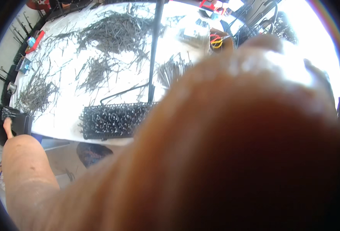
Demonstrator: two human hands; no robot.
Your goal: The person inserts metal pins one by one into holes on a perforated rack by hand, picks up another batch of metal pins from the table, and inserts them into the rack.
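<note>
A blurred mass of bare skin (224, 127), a hand or part of an arm very close to the lens, covers most of the right half and lower middle of the view. Which hand it belongs to, and whether its fingers are spread, closed or holding something, cannot be told. Behind it stretches a white counter (66, 123), its lower right portion blocked from sight. A bare bent limb (27, 165) rises at the lower left, its lower part running into the blur.

On the counter, a broad heap of thin dark strips (116, 32) lies toward the far side, with loose strips scattered around it. Nearer, by the front edge, sits a black rack (112, 121) packed with short, shiny-ended pieces; the skin hides its right end. A smaller heap (37, 94) lies at the left, near a black box (21, 124). A dark upright post (155, 50) stands just behind the rack, cutting across the view of the strips. Past it are a bundle of strips (172, 71) and red- and yellow-handled tools (216, 41). Smallest are a distant hand (7, 126) beside the black box, its owner and finger state unclear, and a silvery roll (12, 87) at the left edge.
</note>
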